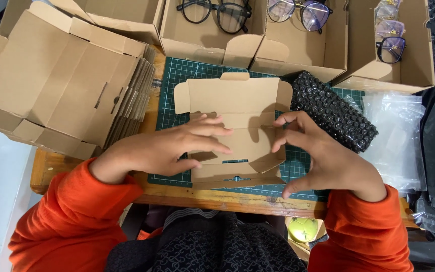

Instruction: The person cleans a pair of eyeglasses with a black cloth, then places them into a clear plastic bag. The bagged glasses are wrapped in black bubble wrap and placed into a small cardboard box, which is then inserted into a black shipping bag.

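A small flat-cut cardboard box (235,98) lies half folded on a green cutting mat (174,75). My left hand (169,148) rests on its left side, fingers spread across the floor and left wall of the box. The fingers of my right hand (323,151) curl onto the right wall and flap. Both hands press and bend the cardboard. The lid part of the box lies open and flat toward the back.
A black bubble-wrap bundle (333,113) lies right of the box. A stack of flat box blanks (61,80) sits at left. Open cartons at the back hold eyeglasses (217,12). Clear plastic bags (396,131) lie at right. The wooden table edge (202,196) runs near me.
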